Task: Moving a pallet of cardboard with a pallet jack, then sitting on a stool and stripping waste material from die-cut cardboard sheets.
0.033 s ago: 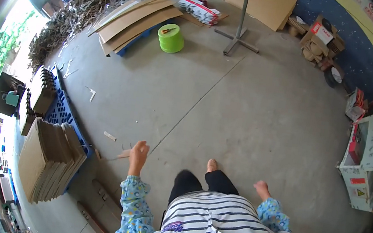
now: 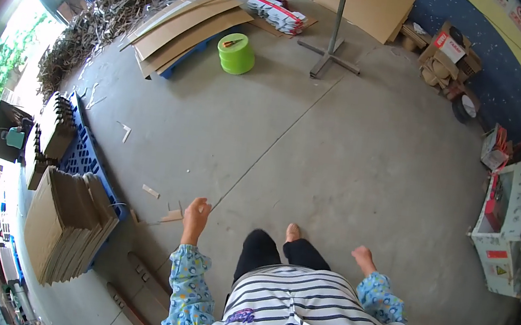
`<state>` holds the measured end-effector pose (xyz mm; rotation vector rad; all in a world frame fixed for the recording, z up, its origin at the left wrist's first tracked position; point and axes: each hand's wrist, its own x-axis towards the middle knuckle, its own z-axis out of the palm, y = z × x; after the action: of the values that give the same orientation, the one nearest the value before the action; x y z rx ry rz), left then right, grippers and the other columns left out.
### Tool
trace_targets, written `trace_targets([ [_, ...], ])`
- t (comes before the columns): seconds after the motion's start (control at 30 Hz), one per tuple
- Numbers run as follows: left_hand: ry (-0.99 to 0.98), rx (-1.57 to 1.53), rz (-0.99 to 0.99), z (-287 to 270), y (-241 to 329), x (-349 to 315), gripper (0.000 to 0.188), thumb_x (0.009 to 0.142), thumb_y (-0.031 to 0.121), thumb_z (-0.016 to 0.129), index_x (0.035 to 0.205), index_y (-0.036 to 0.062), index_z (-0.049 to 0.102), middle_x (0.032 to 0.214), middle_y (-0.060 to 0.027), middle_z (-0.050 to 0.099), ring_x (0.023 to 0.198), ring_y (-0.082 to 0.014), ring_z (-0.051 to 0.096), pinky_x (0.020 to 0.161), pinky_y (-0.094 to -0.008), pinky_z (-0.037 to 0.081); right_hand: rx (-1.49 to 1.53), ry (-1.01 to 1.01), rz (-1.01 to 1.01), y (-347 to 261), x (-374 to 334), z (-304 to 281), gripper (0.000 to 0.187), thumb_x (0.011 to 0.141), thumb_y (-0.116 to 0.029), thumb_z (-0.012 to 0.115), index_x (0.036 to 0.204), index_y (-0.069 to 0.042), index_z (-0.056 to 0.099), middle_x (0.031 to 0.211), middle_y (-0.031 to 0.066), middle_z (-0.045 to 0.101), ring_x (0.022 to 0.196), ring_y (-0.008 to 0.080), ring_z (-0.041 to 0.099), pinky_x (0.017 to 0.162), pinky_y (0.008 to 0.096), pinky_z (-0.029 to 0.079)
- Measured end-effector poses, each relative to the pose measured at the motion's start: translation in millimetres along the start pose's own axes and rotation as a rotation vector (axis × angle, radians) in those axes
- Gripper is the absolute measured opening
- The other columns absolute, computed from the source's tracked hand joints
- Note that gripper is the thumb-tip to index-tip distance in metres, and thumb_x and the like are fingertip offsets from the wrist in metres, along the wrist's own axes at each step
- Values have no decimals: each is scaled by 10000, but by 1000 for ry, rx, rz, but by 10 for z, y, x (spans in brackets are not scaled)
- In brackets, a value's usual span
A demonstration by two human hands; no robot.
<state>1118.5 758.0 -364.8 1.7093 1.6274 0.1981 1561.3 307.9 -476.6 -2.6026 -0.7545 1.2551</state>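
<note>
- Through the head view I have the left hand (image 2: pixel 195 220) raised above the grey concrete floor (image 2: pixel 340 153), its fingers bent toward the thumb; I cannot tell whether the tips meet.
- I see the right hand (image 2: pixel 364 260) out to the right of the striped shirt (image 2: pixel 315 295), its fingers loosely curled; whether they are together or apart I cannot tell.
- Nearest the left hand in my view, a small flat scrap of brown cardboard (image 2: pixel 172 216) lies on the floor, just left of it.
- Farther left I see a tall stack of brown cardboard sheets (image 2: pixel 61 228) beside the blue plastic lattice pallet (image 2: pixel 87 140).
- Ahead of me stands a bright green round plastic tub (image 2: pixel 237 59), a small orange-and-black tool (image 2: pixel 230 44) on top.
- On my far right I make out a white metal cabinet (image 2: pixel 503 260).
</note>
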Motion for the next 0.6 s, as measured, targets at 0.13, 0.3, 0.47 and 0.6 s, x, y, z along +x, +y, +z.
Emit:
trace_targets([
  [0.13, -178, 62, -153, 488, 227, 452, 333, 770, 315, 646, 1037, 115, 639, 926, -127, 669, 917, -316, 624, 774, -399, 485, 161, 32, 31, -1192, 1162, -715, 241, 707, -242, 660, 824, -36, 617, 798, 104, 650, 748, 241, 621, 705, 352, 489],
  [0.3, -292, 108, -243, 1049, 342, 1237, 321, 753, 289, 644, 1019, 110, 651, 935, -134, 667, 932, -327, 616, 802, -391, 483, 208, 108, -114, -2213, 2418, -1555, 210, 739, -214, 660, 846, -40, 610, 807, 109, 648, 754, 217, 624, 694, 335, 494],
  [0.47, -387, 87, -202, 1547, 503, 2500, 289, 741, 284, 641, 939, 75, 669, 934, -161, 661, 935, -343, 610, 808, -413, 484, 239, 90, -90, -2760, 3192, -1935, 219, 751, -213, 660, 868, -36, 605, 810, 105, 649, 767, 212, 626, 701, 330, 495],
  [0.6, -425, 140, -25, 2074, 1426, 3551, 300, 754, 288, 611, 928, 50, 665, 923, -173, 660, 920, -359, 611, 804, -424, 484, 250, 76, -42, -2657, 3447, -2169, 234, 757, -230, 673, 882, -42, 608, 830, 80, 643, 792, 182, 611, 723, 315, 492],
])
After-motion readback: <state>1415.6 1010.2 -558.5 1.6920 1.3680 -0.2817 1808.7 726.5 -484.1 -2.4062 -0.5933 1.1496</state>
